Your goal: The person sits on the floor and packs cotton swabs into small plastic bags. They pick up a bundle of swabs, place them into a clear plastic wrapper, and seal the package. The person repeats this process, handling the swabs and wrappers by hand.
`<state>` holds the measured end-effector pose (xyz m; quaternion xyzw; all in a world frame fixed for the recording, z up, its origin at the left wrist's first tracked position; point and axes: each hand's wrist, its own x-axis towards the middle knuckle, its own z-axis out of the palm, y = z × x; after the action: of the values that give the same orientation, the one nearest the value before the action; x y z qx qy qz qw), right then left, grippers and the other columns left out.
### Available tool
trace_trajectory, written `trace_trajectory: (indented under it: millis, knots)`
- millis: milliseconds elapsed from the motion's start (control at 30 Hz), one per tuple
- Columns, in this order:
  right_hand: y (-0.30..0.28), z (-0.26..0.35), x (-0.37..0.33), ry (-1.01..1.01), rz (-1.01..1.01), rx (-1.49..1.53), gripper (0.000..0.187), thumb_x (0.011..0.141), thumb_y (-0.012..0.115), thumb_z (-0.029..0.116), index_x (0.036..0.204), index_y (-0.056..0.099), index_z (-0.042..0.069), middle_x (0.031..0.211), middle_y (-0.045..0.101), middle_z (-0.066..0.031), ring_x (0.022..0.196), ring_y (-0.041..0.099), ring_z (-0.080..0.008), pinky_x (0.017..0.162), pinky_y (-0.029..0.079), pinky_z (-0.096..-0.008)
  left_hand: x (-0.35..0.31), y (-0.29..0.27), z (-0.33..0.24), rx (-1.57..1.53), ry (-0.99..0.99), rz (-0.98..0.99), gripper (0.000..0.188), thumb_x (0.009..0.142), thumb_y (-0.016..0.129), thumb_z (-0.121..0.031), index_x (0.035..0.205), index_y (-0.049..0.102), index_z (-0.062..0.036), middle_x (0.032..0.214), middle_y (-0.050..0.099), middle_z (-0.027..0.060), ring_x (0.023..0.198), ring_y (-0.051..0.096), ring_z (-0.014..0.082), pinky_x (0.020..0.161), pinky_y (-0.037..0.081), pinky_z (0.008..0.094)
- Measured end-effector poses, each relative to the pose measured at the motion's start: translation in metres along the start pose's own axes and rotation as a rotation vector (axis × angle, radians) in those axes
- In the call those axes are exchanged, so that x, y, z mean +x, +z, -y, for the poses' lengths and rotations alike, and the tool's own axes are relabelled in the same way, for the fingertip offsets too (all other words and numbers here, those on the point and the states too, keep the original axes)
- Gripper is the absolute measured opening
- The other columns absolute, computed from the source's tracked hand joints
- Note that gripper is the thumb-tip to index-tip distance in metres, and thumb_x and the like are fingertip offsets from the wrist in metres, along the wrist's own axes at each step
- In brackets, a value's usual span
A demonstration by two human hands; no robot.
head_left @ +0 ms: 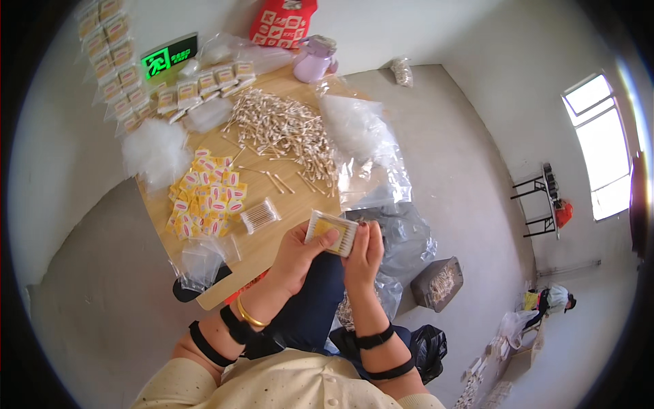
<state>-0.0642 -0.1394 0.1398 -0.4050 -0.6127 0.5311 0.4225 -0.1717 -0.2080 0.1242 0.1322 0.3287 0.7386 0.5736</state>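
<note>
My left hand (294, 253) grips a small clear packet of cotton swabs (344, 240) with a yellow card inside, its thumb pressed across the front. My right hand (364, 258) is closed at the packet's right edge, fingertips pinching there. Both hands are over my lap, just off the table's front edge. On the table (262, 238) close by lies another packet of cotton swabs (260, 215). Left of it is a heap of yellow and white cards (208, 194). Farther back spreads a large pile of loose cotton swabs (283, 129).
Finished-looking packets (197, 88) are stacked at the back left, near a green exit sign (167, 58). Clear plastic bags (361, 129) cover the table's right side. A lilac jug (315, 60) and red bag (283, 24) stand behind. A grey bin (438, 284) of swabs sits right; a person (557, 298) is farther off.
</note>
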Motion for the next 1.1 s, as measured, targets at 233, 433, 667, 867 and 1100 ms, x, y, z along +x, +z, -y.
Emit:
trace_trajectory:
  millis: [233, 433, 667, 867, 1100]
  knots:
    - [-0.094, 0.052, -0.037, 0.096, 0.508, 0.313, 0.02, 0.099, 0.058, 0.009, 0.116, 0.051, 0.001, 0.102, 0.064, -0.0078, 0.096, 0.063, -0.0121, 0.085, 0.054, -0.0295, -0.039, 0.07, -0.066, 0.759, 0.243, 0.361, 0.029, 0.085, 0.076, -0.007, 0.112, 0.069, -0.0023, 0.098, 0.073, 0.0066, 0.081, 0.068, 0.0143, 0.076, 0.055, 0.0302]
    - [-0.105, 0.075, -0.059, -0.014, 0.417, 0.181, 0.036, 0.084, 0.077, 0.011, 0.113, 0.06, -0.002, 0.108, 0.064, -0.0034, 0.1, 0.06, -0.0107, 0.088, 0.048, -0.0276, -0.068, 0.111, -0.067, 1.311, 0.801, 0.573, 0.036, 0.076, 0.079, -0.008, 0.11, 0.07, -0.0113, 0.102, 0.073, 0.0074, 0.086, 0.071, 0.0247, 0.085, 0.058, 0.04]
    - [-0.112, 0.083, -0.069, -0.105, 0.454, 0.396, 0.018, 0.087, 0.071, 0.005, 0.103, 0.067, -0.002, 0.097, 0.068, -0.0019, 0.09, 0.06, -0.0065, 0.079, 0.049, -0.0236, -0.087, 0.133, -0.06, 1.194, 0.819, 0.646, 0.034, 0.078, 0.078, -0.014, 0.112, 0.07, -0.0119, 0.11, 0.073, 0.0057, 0.104, 0.07, 0.0226, 0.097, 0.052, 0.0429]
    - [-0.118, 0.086, -0.076, -0.135, 0.463, 0.45, 0.024, 0.086, 0.073, 0.007, 0.108, 0.066, -0.002, 0.1, 0.067, -0.0036, 0.094, 0.061, -0.008, 0.084, 0.048, -0.0247, -0.091, 0.136, -0.052, 1.232, 0.875, 0.669, 0.033, 0.082, 0.075, -0.015, 0.115, 0.07, -0.0133, 0.112, 0.073, 0.0064, 0.107, 0.07, 0.0213, 0.103, 0.046, 0.0421]
    - [-0.148, 0.154, -0.086, -0.38, 0.346, -0.038, 0.052, 0.072, 0.084, 0.009, 0.12, 0.065, 0.006, 0.13, 0.057, -0.0117, 0.121, 0.054, -0.0236, 0.1, 0.043, -0.0387, -0.094, 0.143, -0.061, 1.182, 0.798, 0.693, 0.033, 0.08, 0.073, -0.008, 0.113, 0.071, -0.006, 0.112, 0.072, 0.0128, 0.104, 0.07, 0.0284, 0.089, 0.056, 0.0361]
